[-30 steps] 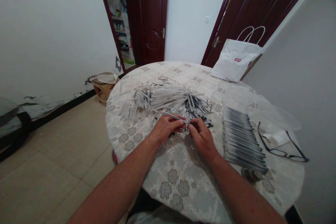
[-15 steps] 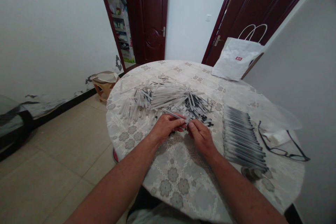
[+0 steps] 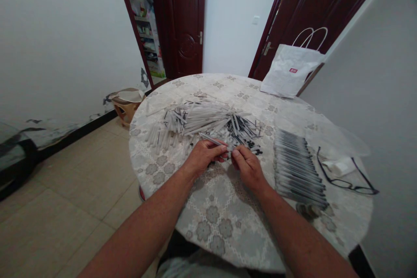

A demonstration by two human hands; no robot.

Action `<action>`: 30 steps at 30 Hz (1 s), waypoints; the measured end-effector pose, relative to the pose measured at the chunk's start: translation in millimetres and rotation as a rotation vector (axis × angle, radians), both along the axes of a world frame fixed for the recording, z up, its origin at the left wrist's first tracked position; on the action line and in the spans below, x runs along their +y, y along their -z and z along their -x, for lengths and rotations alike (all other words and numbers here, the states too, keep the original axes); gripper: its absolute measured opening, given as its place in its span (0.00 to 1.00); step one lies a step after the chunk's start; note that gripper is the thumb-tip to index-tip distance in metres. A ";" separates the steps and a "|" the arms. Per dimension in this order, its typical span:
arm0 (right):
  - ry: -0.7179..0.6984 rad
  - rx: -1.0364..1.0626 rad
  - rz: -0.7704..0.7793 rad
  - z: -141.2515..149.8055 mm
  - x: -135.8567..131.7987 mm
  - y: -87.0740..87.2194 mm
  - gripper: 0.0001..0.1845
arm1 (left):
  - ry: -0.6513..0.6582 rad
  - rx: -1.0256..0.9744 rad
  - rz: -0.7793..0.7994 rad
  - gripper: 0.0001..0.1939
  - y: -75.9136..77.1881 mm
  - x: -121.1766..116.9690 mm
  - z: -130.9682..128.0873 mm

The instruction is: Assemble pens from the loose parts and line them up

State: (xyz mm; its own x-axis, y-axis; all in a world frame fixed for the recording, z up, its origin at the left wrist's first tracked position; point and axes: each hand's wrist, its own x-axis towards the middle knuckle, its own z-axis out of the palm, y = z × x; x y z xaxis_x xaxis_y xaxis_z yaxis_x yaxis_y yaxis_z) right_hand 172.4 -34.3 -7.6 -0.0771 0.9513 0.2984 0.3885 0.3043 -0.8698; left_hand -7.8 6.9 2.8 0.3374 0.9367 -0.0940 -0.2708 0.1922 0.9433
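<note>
Round about the work on the patterned cloth of the round counter (image 3: 195,82), a pile of loose pen parts (image 3: 208,118) spreads just beyond both hands and crowds the space ahead of them. To the right lies a row of pens (image 3: 298,169) set side by side, with a small round container (image 3: 308,211) near its lower end, close by the right forearm. Farther right are black-framed eyeglasses (image 3: 352,188), a white wad (image 3: 342,166) and a clear plastic sheet (image 3: 345,139). A white bag (image 3: 288,74) stands upright at the far right edge. A stool (image 3: 125,108) is on the floor at left.

The left hand (image 3: 204,156) is closed on a pen (image 3: 208,138) that slants up and left; the right hand (image 3: 248,166) is pinched narrow at its near end, its exact grip hidden.

Counted: one held pen, one bag with two handles, one pair of eyeglasses, one stool; pile and row are too dense to count.
</note>
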 end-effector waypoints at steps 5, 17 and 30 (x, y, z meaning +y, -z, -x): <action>-0.028 -0.056 -0.006 -1.4 2.0 -2.2 0.17 | -0.022 0.052 -0.056 0.18 -1.0 -0.6 -1.4; 0.351 -0.175 -0.253 -22.9 11.3 -8.7 0.13 | -0.043 1.043 -0.910 0.08 17.5 -10.9 -13.6; 0.387 -0.200 -0.323 -24.9 11.0 -11.4 0.12 | -0.011 1.478 -0.806 0.16 14.5 -22.0 -26.1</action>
State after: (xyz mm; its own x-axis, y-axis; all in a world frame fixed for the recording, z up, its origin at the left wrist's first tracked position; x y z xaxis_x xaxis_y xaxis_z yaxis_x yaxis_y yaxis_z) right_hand 197.3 -23.2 3.7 0.1757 0.7836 0.5959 0.6735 0.3458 -0.6533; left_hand 18.2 -15.1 -11.7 0.3980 0.9017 0.1692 0.8760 -0.4283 0.2219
